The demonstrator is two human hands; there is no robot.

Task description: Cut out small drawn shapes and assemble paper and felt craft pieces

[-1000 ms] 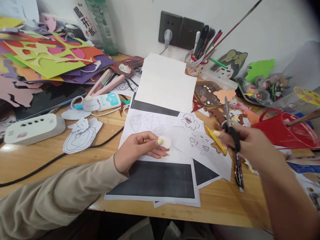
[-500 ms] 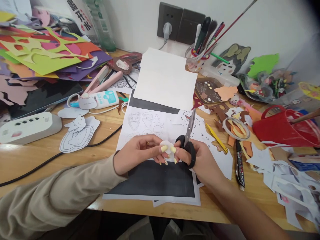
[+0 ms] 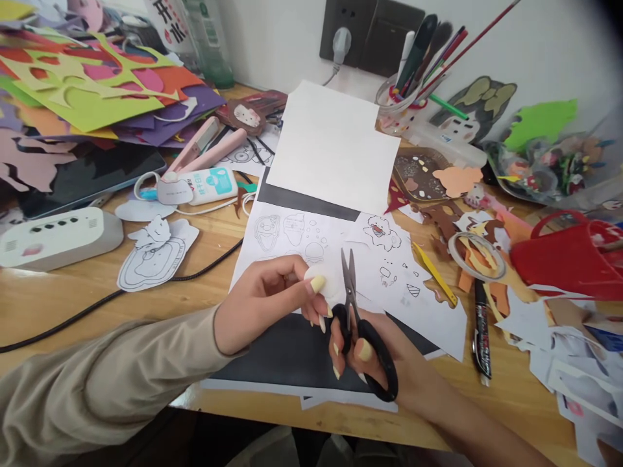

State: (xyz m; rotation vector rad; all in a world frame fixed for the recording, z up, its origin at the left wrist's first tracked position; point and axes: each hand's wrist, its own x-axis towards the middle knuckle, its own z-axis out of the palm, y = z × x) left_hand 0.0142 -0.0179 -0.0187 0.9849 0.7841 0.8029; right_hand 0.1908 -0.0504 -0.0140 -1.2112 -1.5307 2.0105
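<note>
My left hand pinches a small white rounded paper piece between thumb and fingers. Just right of it, my right hand has its fingers through the black handles of a pair of scissors. The blades point up and away, slightly parted, apart from the paper piece. Beneath both hands lie a black sheet and a white sheet with printed line drawings. Farther back, a blank white sheet rests over their far end.
A heap of coloured paper scraps fills the back left. A white power strip and a cut-out drawing lie at left. On the right are a yellow craft knife, a black pen, a tape roll and a red container.
My right hand has let go of the paper piece and moved down. The scissors have swung upright with blades parted. My left hand still holds the paper, and the view has shifted slightly.
</note>
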